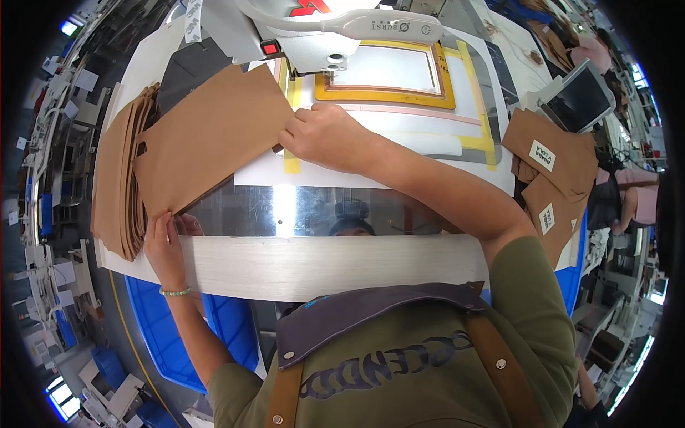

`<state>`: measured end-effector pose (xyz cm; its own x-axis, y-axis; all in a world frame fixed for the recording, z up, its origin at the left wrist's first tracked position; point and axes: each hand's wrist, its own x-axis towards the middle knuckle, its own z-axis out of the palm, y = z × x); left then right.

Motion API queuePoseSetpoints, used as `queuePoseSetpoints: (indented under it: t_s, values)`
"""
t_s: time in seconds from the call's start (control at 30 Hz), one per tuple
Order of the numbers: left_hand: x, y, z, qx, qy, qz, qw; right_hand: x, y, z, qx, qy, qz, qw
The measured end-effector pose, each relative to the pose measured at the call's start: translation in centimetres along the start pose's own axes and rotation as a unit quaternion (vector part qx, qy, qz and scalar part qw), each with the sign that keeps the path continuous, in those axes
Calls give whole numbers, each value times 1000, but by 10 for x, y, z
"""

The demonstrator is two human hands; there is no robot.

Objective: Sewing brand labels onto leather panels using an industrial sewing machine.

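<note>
A flat brown panel (207,135) slants over the left of the work surface, held at two corners. My left hand (165,246) pinches its lower-left corner, and my right hand (321,139) grips its right corner. A stack of similar brown pieces (114,178) lies beside it on the left. Right of my right hand's fingers sits a machine's yellow frame (446,89) on a white board with yellow tape (489,146), under the machine's white head (314,43).
At the right lie brown pieces with white labels (571,157), below a small screen (578,96). A reflective metal strip (285,210) crosses the table above its pale front edge (335,267). Blue bins (164,332) sit underneath. Co-workers in pink (635,185) are at far right.
</note>
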<state>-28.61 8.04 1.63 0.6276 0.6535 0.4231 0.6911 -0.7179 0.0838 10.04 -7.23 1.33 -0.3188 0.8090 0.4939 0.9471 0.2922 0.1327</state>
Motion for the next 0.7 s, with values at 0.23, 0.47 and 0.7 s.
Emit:
queuePoseSetpoints:
  t_s: [0.23, 0.47, 0.7]
  values:
    - [54, -5, 12, 34, -21, 121, 992, -19, 16, -6, -27, 15, 36, 999]
    - [133, 61, 56, -8, -22, 283, 959, -94, 55, -63, -96, -10, 82, 992]
    - [189, 147, 98, -52, 9, 423, 905, -178, 87, -113, -180, -98, 162, 965]
